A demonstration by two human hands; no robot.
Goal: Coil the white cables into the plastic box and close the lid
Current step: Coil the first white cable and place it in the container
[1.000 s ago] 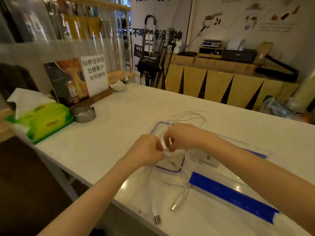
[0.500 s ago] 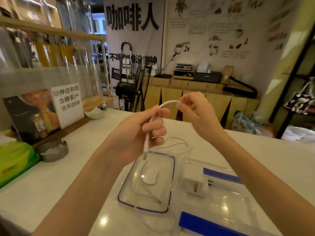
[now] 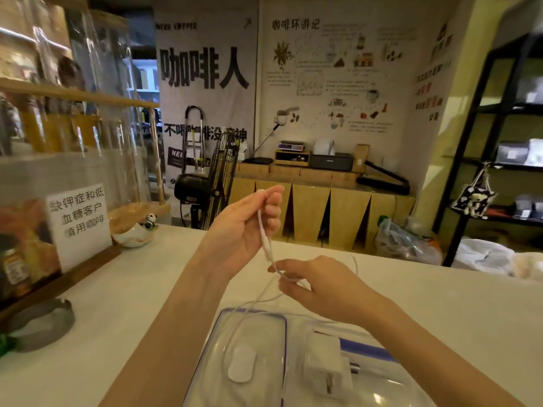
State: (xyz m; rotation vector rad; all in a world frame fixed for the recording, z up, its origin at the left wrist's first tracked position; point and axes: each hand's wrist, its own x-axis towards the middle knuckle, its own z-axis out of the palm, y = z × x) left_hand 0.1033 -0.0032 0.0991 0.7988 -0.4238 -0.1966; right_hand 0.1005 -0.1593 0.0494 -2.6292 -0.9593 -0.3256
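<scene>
Above a white counter (image 3: 117, 312), a person's left hand (image 3: 244, 227) pinches one end of a white cable (image 3: 266, 245) between thumb and fingers, while the right hand (image 3: 311, 283) closes loosely on it lower down. The cable trails toward the clear plastic box (image 3: 205, 365), apparently resting inside beside a white charger (image 3: 326, 368).
</scene>
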